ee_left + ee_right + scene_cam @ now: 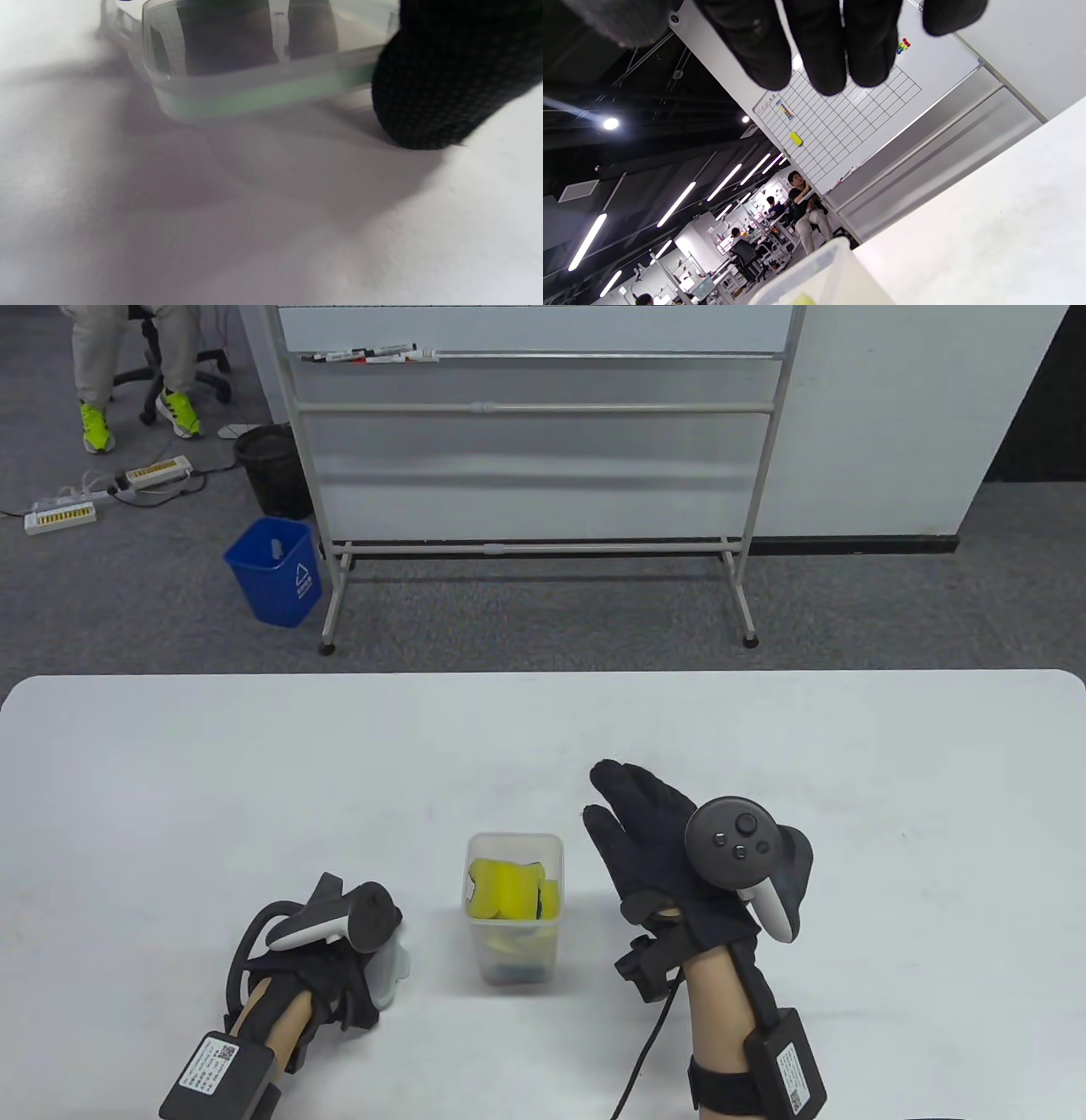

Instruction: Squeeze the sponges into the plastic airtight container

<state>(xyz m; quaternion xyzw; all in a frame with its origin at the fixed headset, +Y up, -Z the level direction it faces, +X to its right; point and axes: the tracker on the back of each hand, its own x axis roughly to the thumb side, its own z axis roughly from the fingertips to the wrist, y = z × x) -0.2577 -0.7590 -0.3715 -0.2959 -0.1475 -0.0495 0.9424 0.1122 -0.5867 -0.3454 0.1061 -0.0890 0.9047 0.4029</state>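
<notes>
Fingers first: on the right hand we see the fingers stretched out flat and loose, gripping nothing, hovering just right of the container. In the right wrist view those same fingertips hang down side by side, with the whiteboard behind them and the container's rim poking up at the bottom edge.

Over on the left hand, we catch the fingers wrapped around a clear lid, held down low by the table. The left wrist view confirms it: a gloved thumb presses the lid's edge, two more fingers show dark through the clear plastic, and a pale green seal strip runs along the rim. The lid's lower edge sits right at the tabletop; we cannot tell whether it touches.

Between the two hands stands the clear plastic container, upright and uncovered, yellow sponges packed inside, bulging near the top. More colour shows lower down through the wall, but it is too blurred for us to call.

Beyond the table: a blue bin on the floor beside the whiteboard stand.
</notes>
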